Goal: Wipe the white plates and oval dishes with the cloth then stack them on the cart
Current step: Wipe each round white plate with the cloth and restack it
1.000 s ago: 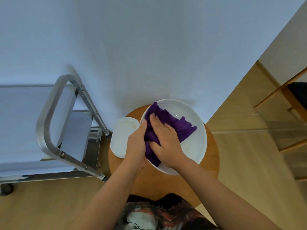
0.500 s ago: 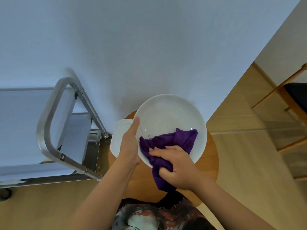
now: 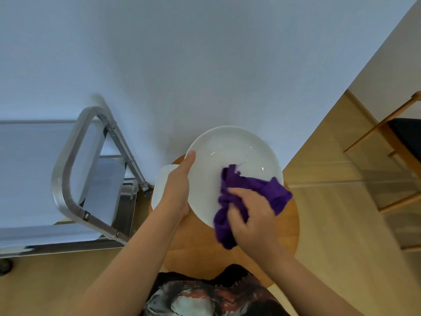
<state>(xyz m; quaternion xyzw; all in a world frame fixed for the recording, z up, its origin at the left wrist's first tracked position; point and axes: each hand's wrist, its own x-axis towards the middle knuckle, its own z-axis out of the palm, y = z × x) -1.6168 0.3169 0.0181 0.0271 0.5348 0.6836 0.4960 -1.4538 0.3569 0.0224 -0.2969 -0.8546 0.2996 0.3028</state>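
Above the round wooden tabletop [image 3: 200, 245], the left hand [image 3: 176, 190] grips the tilted round white plate [image 3: 227, 160] by its left rim while the right hand [image 3: 251, 218] bunches the purple cloth [image 3: 257, 190] against it, so a hard wipe could twist it loose

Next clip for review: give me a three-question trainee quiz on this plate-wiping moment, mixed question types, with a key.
1. True or false: the purple cloth lies on the cart.
2. Which hand steadies the round white plate by its rim?
A. left hand
B. right hand
3. Fill in: the oval dish sits on the round wooden ____.

Key: 1 false, the right hand holds it against the plate; 2 A; 3 table.
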